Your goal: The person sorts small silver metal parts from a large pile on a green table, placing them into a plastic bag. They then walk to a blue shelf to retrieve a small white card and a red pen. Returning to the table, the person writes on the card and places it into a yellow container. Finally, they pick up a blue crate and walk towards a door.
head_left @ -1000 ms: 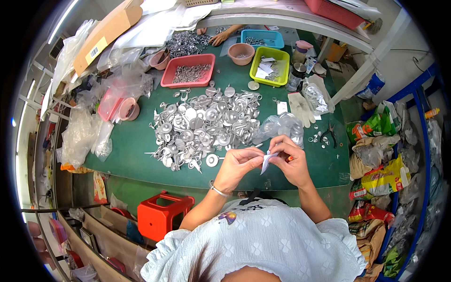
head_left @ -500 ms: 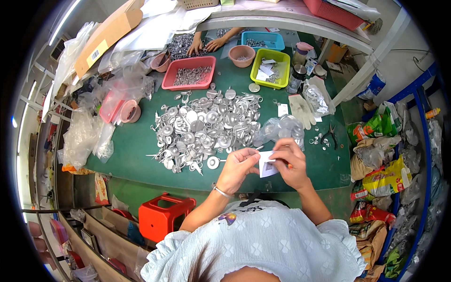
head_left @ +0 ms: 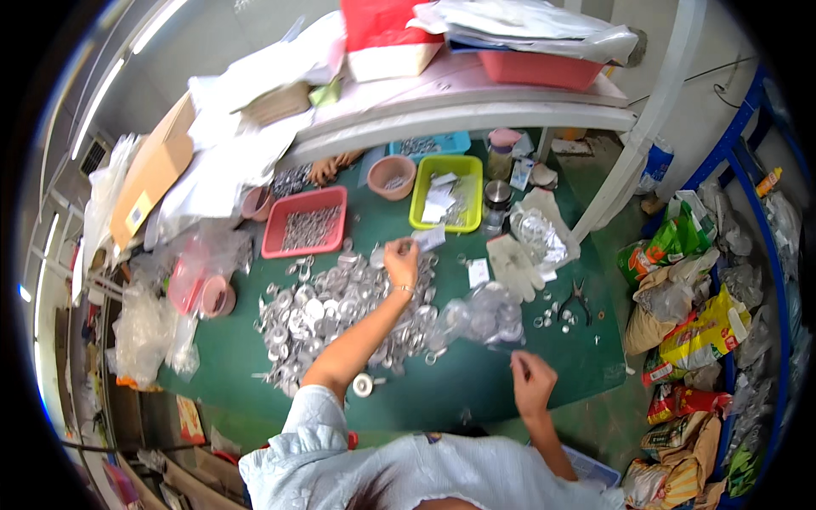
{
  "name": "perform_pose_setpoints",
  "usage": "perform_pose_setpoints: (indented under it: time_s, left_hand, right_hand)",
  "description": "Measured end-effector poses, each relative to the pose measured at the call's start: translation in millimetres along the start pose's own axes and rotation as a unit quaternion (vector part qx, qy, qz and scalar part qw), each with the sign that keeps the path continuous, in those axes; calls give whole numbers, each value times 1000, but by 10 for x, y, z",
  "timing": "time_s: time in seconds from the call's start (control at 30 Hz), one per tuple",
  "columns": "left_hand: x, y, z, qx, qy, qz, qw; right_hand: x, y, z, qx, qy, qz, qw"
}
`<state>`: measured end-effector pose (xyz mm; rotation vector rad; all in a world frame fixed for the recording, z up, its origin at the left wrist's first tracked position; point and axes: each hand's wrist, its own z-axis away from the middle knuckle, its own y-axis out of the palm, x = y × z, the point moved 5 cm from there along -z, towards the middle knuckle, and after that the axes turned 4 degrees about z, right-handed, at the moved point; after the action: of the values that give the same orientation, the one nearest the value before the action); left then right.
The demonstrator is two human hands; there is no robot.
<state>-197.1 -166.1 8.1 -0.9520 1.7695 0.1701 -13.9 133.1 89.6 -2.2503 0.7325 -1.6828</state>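
My left hand (head_left: 402, 262) reaches out over the far edge of the heap of silver metal parts (head_left: 319, 310). Its fingers are closed at the edge of a small white card (head_left: 429, 239), just short of the yellow-green basket (head_left: 469, 161). That basket holds more white cards and small metal pieces. My right hand (head_left: 533, 384) hovers over the near right of the green table, fingers curled together; what they hold, if anything, is too small to make out. Closest to it lies a clear plastic bag (head_left: 489, 316) with round pieces inside.
A pink basket (head_left: 304, 223) of small metal parts stands behind the heap. A co-worker's hands (head_left: 331, 166) are beyond it, beneath the shelf. To the right lie a pale glove (head_left: 515, 268) and black-handled pliers (head_left: 576, 302). A white shelf post (head_left: 633, 153) rises at the far right.
My hands have parted: the left has gone forward with the white card toward the yellow-green basket, the right stays near. The view has tilted, showing more of the shelf.
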Motion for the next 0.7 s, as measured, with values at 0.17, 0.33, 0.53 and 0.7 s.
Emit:
perform_pose_setpoints:
  time_s: [0.17,0.33,0.53,0.7]
  left_hand:
    - [128,1084,-894,-9,128,-21,992]
    - [519,1579,-511,155,33,-211,964]
    - [-753,411,768,366,-218,234,874]
    - [-925,-197,1649,430,-452,358,695]
  right_hand:
    - [-239,70,-26,-16,-19,-12,1000]
    - [-559,138,-89,-2,52,-6,999]
    - [-721,215,-115,63,186,-165,967]
    - [-553,339,-147,145,130,-219,956]
